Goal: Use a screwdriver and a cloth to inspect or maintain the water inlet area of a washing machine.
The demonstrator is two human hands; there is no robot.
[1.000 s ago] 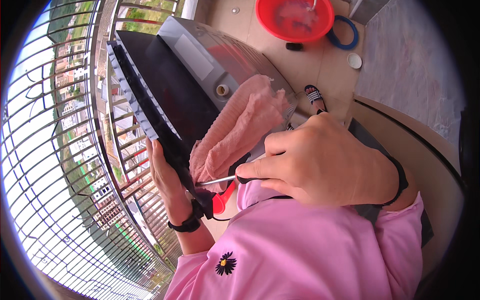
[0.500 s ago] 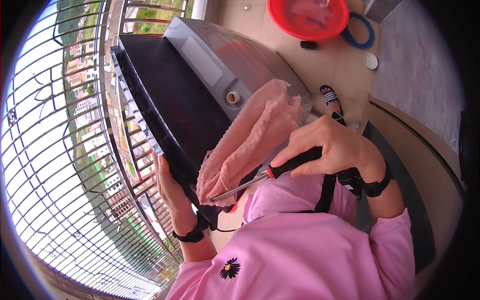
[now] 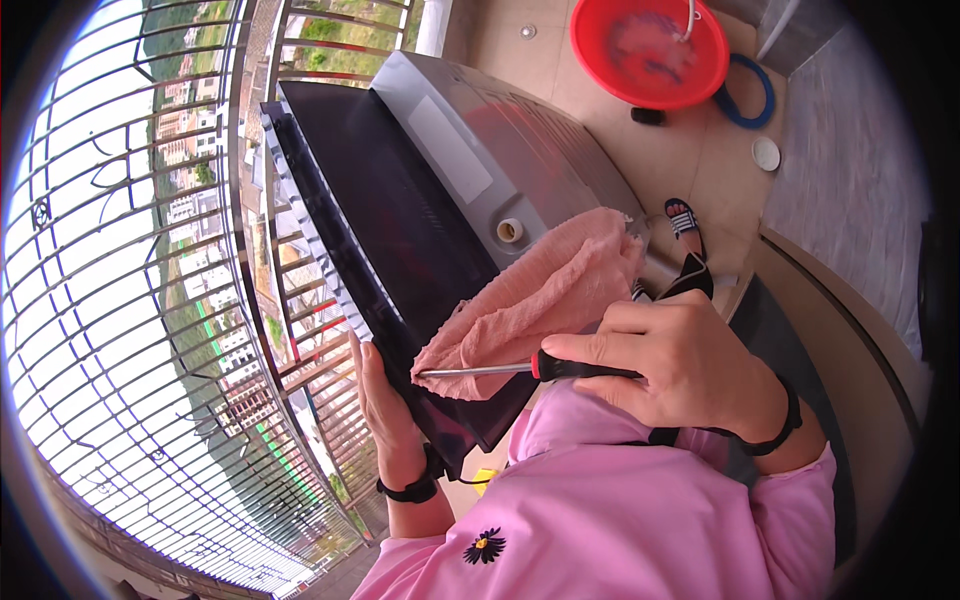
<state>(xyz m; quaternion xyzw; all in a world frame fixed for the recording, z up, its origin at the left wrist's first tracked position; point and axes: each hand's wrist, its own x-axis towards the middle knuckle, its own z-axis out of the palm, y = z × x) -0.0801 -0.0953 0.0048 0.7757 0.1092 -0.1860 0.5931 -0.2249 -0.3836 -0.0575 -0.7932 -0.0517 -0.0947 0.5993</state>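
Note:
My right hand (image 3: 680,365) is closed round the black and red handle of a screwdriver (image 3: 480,371). The long metal shaft points left, nearly level, with its tip at the lower left corner of a crumpled pink cloth (image 3: 550,290). That cloth lies over the near edge of a grey, box-shaped appliance (image 3: 475,130) with a glossy dark top panel (image 3: 385,190). My left hand (image 3: 388,410) lies along the panel's left edge, its visible fingers stretched out; part of the hand is hidden by the edge. Whatever the screwdriver tip touches is too small to make out.
A pale round port (image 3: 510,231) sticks out of the grey casing. Metal railings (image 3: 110,300) run along the left. On the tiled floor are a red basin (image 3: 650,95) with a hose in it, a blue ring (image 3: 748,92) and a small white bowl (image 3: 766,153). A sandalled foot (image 3: 684,220) shows beyond the cloth.
The screwdriver has gone from slanting to almost level, and my right hand sits lower. The whole view has shifted, so the appliance appears further right and down. My left hand keeps to the panel's edge.

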